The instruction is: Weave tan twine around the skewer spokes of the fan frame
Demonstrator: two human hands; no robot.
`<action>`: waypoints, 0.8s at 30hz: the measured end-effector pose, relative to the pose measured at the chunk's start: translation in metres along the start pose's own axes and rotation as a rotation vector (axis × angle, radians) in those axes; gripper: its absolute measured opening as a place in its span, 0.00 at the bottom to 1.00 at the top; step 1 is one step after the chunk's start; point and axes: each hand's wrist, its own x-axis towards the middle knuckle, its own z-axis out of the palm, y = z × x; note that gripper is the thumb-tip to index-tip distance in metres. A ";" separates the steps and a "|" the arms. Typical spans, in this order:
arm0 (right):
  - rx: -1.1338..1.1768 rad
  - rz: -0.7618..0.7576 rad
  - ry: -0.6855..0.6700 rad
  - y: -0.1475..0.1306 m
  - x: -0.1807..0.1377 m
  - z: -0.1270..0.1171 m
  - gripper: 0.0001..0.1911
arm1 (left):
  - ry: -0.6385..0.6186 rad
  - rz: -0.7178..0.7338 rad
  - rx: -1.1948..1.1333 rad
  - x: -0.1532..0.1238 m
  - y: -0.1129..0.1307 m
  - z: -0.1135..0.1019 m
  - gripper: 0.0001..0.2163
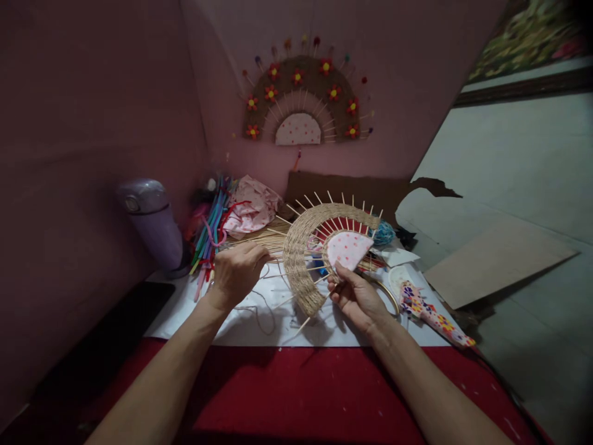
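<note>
A half-round craft piece hangs tilted over the table: a woven twine band (296, 247) on thin wooden sticks that fan out from a pink dotted half-circle (347, 248). My right hand (359, 298) grips its lower inner edge, thumb on the dotted cloth and fingers behind. To the left of the band, my left hand (238, 272) is closed in a pinch on thin twine (266, 303), which loops down onto the white sheet. The pinching fingertips are partly hidden. Stick ends poke out beyond the band's outer rim.
A purple bottle (157, 228) stands left, beside colourful pipe cleaners (215, 222) and crumpled dotted cloth (252, 207). Sticks (250, 240) lie behind the piece. Right are blue yarn (383, 233) and a flower-patterned glue gun (433, 315). A finished flowered half-round piece (299, 77) hangs on the wall.
</note>
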 end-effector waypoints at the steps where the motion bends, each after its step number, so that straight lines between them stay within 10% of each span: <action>1: -0.013 0.006 -0.004 0.000 0.000 0.000 0.08 | -0.001 -0.002 -0.004 0.000 0.000 0.000 0.13; 24: 0.113 0.043 -0.044 -0.007 -0.009 0.006 0.10 | 0.024 -0.326 -0.338 -0.004 -0.005 0.013 0.09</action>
